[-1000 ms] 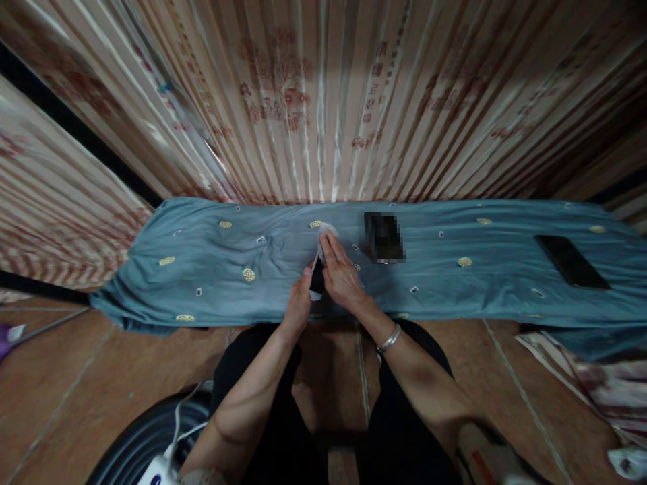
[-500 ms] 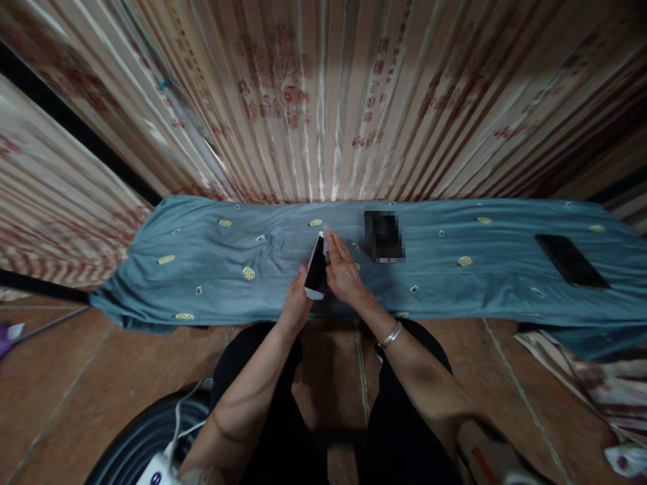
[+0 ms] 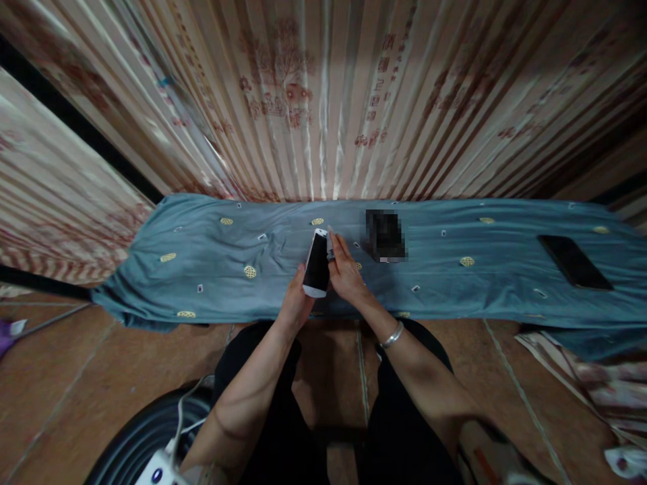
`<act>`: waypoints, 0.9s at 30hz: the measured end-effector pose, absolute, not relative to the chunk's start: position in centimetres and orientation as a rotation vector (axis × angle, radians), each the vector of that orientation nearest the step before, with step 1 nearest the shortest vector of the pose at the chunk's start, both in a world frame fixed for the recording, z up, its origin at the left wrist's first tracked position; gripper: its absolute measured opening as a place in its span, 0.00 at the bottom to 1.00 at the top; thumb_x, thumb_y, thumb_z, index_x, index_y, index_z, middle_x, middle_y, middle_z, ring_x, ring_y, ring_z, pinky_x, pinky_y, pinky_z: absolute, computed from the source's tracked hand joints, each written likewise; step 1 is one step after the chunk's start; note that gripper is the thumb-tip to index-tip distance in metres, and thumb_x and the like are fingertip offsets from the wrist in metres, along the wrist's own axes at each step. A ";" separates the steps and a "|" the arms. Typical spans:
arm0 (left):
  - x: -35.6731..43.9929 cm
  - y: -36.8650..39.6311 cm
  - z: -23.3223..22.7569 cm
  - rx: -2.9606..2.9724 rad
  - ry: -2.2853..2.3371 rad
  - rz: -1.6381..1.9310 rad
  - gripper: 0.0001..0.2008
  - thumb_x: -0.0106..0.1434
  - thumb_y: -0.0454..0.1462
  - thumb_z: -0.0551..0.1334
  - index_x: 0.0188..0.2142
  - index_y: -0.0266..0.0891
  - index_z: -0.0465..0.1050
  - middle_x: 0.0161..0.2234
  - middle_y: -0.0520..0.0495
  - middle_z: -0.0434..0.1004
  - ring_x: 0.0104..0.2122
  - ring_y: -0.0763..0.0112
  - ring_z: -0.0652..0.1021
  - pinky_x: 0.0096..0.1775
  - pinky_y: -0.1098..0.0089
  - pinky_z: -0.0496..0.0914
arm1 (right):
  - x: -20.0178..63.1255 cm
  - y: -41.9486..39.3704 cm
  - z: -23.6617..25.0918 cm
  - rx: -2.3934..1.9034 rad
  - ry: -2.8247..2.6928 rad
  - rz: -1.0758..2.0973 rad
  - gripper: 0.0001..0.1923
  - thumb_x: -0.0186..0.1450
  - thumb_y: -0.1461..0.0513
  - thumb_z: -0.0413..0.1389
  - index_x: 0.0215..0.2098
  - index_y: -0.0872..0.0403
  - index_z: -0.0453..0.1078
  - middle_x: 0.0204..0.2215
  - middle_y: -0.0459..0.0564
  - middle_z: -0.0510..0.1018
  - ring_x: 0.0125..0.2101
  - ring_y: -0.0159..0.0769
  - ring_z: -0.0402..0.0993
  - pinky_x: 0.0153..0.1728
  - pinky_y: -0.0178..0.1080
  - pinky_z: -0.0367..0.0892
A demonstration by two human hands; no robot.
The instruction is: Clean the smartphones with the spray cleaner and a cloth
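Note:
My left hand (image 3: 296, 303) holds a white-edged phone (image 3: 317, 263) with a dark screen, face up, just above the blue cloth (image 3: 212, 269). My right hand (image 3: 346, 273) lies flat against the phone's right edge, fingers straight, with something small and pale at its fingertips that I cannot make out. A silver bangle (image 3: 391, 335) sits on my right wrist. Both hands are over the middle of the cloth-covered surface, near its front edge.
A blurred dark object (image 3: 385, 234) lies on the cloth just right of my hands. A black phone (image 3: 573, 261) lies at the far right. Striped curtains (image 3: 323, 101) hang behind. A dark round object with a white power strip (image 3: 162, 465) sits on the tiled floor at lower left.
The phone has turned from edge-on to screen up in my left hand. My right hand has slid from on top of it to its right side.

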State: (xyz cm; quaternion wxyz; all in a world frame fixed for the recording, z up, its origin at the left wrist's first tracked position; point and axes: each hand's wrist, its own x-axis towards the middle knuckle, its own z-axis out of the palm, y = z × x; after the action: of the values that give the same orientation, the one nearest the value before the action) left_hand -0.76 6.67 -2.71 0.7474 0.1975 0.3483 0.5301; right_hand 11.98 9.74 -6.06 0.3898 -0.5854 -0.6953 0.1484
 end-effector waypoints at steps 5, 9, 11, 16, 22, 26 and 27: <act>-1.2 7.0 -2.5 0.371 0.785 1.145 0.18 0.70 0.45 0.57 0.46 0.33 0.78 0.50 0.37 0.83 0.61 0.55 0.74 0.63 0.57 0.67 | 11.7 9.6 -6.4 -1.468 -1.754 0.396 0.39 0.66 0.69 0.45 0.75 0.58 0.46 0.73 0.58 0.53 0.71 0.47 0.53 0.69 0.58 0.55; -1.6 7.3 -2.5 0.355 0.761 1.129 0.20 0.69 0.47 0.58 0.49 0.33 0.78 0.52 0.36 0.82 0.62 0.55 0.73 0.64 0.57 0.66 | 11.3 9.2 -6.6 -1.440 -1.751 0.397 0.37 0.67 0.68 0.45 0.74 0.58 0.49 0.72 0.58 0.57 0.70 0.46 0.55 0.69 0.57 0.56; -1.7 7.4 -2.4 0.347 0.770 1.131 0.22 0.70 0.46 0.56 0.52 0.33 0.77 0.52 0.37 0.82 0.62 0.56 0.73 0.64 0.57 0.66 | 11.1 9.0 -6.6 -1.465 -1.792 0.382 0.36 0.67 0.67 0.45 0.73 0.61 0.50 0.71 0.60 0.58 0.70 0.46 0.56 0.69 0.55 0.57; -1.8 7.6 -2.1 0.302 0.805 1.135 0.24 0.74 0.45 0.48 0.53 0.33 0.76 0.51 0.39 0.83 0.62 0.59 0.73 0.65 0.61 0.64 | 10.8 8.6 -6.3 -1.455 -1.855 0.375 0.35 0.68 0.67 0.45 0.73 0.59 0.52 0.70 0.58 0.62 0.69 0.45 0.58 0.69 0.54 0.58; -2.0 8.0 -2.0 0.321 0.853 1.194 0.25 0.74 0.45 0.50 0.60 0.31 0.71 0.53 0.37 0.81 0.62 0.57 0.74 0.66 0.58 0.62 | 10.2 7.4 -5.4 -1.471 -1.910 0.439 0.32 0.68 0.66 0.44 0.70 0.67 0.57 0.69 0.66 0.61 0.69 0.47 0.59 0.69 0.54 0.56; -2.3 8.3 -1.9 0.272 0.876 1.194 0.26 0.74 0.47 0.49 0.61 0.33 0.71 0.51 0.38 0.83 0.62 0.55 0.73 0.66 0.58 0.62 | 10.0 6.7 -5.1 -1.428 -1.965 0.465 0.31 0.69 0.66 0.44 0.70 0.66 0.57 0.69 0.66 0.61 0.69 0.48 0.59 0.69 0.56 0.57; -2.3 8.4 -1.9 0.255 0.872 1.193 0.26 0.74 0.47 0.49 0.61 0.33 0.71 0.51 0.39 0.83 0.63 0.56 0.73 0.66 0.59 0.62 | 10.0 6.6 -5.2 -1.418 -1.971 0.476 0.31 0.69 0.66 0.44 0.70 0.66 0.56 0.69 0.66 0.61 0.69 0.48 0.59 0.69 0.57 0.57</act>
State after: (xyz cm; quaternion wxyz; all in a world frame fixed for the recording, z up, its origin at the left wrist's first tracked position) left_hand -2.32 8.35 -1.87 0.7319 0.1160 0.3962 0.5421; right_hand 10.03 6.56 -5.16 0.3276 -0.5414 -0.7527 0.1818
